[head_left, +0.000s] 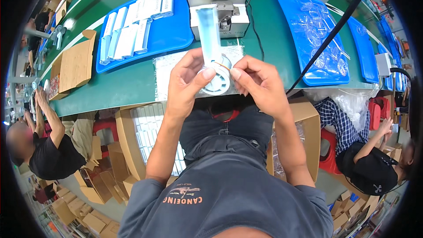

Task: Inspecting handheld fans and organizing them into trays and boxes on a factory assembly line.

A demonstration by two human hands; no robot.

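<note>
A light-blue and white part shaped like a handheld fan body (208,28) stands between my hands, its long open handle pointing away from me. Its round slotted head (217,84) faces me at the near end. My left hand (187,79) is closed on it, thumb and fingers gripping the left side where handle and head meet. A thin orange-brown wire (222,65) crosses the top of the head. My right hand (260,83) is closed, with thumb and forefinger pinching the wire's right end beside the head. Below lies a sheet of bubble wrap (162,72).
A grey-white machine (198,0) stands just beyond the part. On the left, a blue tray (176,35) holds several white boxes; on the right, another blue tray (295,31) holds clear plastic parts. Open cartons (128,136) flank my lap. Co-workers (57,150) sit on both sides.
</note>
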